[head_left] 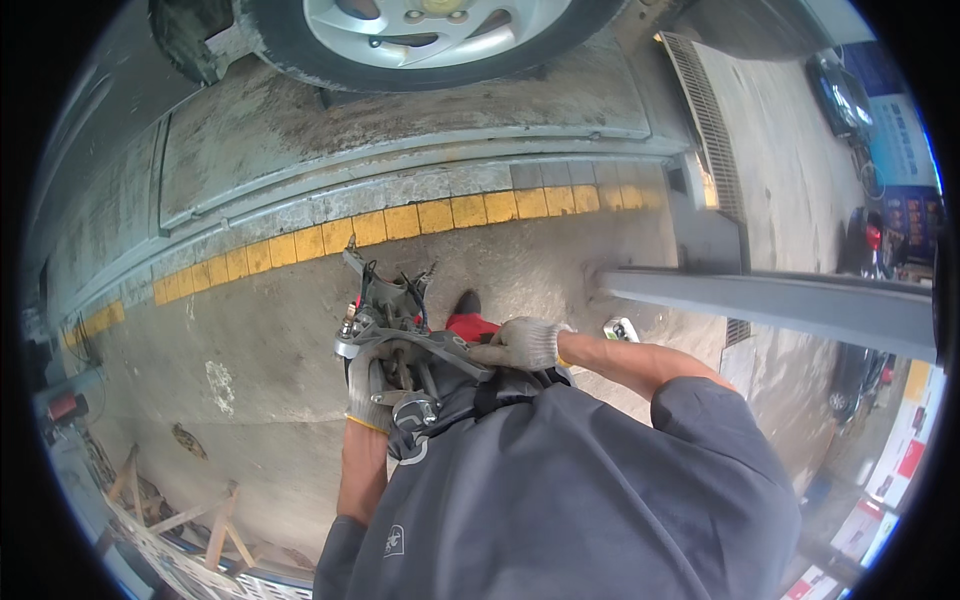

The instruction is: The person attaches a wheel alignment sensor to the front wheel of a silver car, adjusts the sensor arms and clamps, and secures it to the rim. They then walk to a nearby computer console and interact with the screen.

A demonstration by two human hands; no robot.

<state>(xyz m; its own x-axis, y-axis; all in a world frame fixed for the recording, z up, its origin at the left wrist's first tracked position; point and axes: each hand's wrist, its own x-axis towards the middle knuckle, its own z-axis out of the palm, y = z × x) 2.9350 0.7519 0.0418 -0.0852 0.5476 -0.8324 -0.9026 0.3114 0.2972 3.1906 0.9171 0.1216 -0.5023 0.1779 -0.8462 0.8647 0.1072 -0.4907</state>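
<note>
Grey gloves (541,343) on, is holding a metal part (430,348) in front of the body with both hands, well above the floor (280,370) and close to the dark shirt (570,480), seemingly to bear the weight near the trunk rather than at arm's length. Is gripping the part's left side with the left hand (368,395), wrapping around it from outside and hiding most of the fingers behind metal, without revealing the exact contact of the fingertips. Is gripping the edge of its right side with the right hand (520,345), curling the fingers over and bending the elbow outward, probably to balance the long side against tipping. Is spacing the hands apart, one at either side, likely for an even load. Is pointing the far end, with its dark cables (415,292) and a brass fitting (349,315), away from the shirt, perhaps to spare the loose ends a squeeze. Is standing, with one shoe (468,302) showing beyond the part, before a yellow strip (400,222) along a raised platform (400,120), and facing a wheel (400,72) on it, presumably set there for lifting. Is having a grey beam (760,298) well off to the right, and a small pale thing (620,329) on the floor nearer by, too small for naming.
</note>
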